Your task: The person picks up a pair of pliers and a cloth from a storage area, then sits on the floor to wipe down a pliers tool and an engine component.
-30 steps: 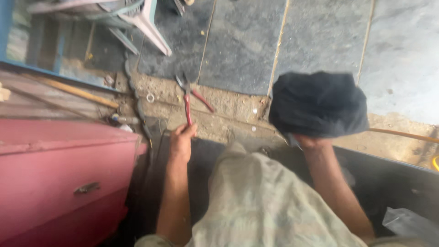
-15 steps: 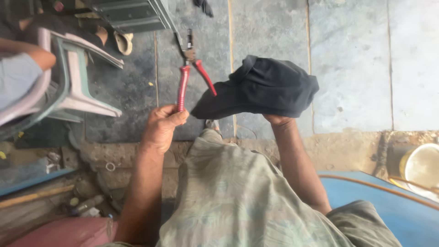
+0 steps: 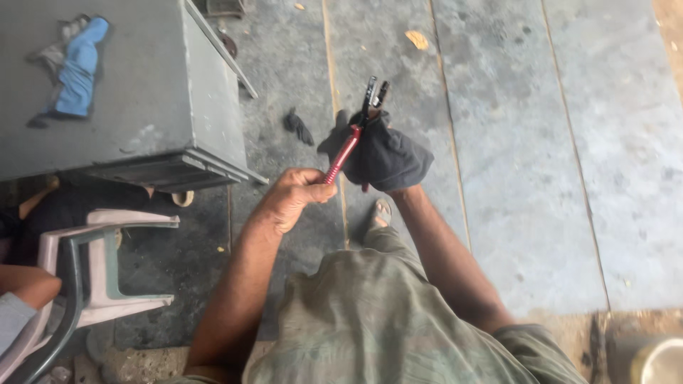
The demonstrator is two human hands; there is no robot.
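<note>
Your left hand (image 3: 295, 195) has its fingers wrapped around the red handle of the pliers (image 3: 353, 135), jaws pointing away from you. Your right hand, hidden under a dark cloth (image 3: 388, 156), grips the cloth against the pliers above the stone floor (image 3: 512, 178).

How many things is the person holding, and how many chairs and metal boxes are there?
Pliers, in the left hand: 1
Dark cloth, over the right hand: 1
Plastic chair: 1
Grey metal box: 1
Total: 4
</note>
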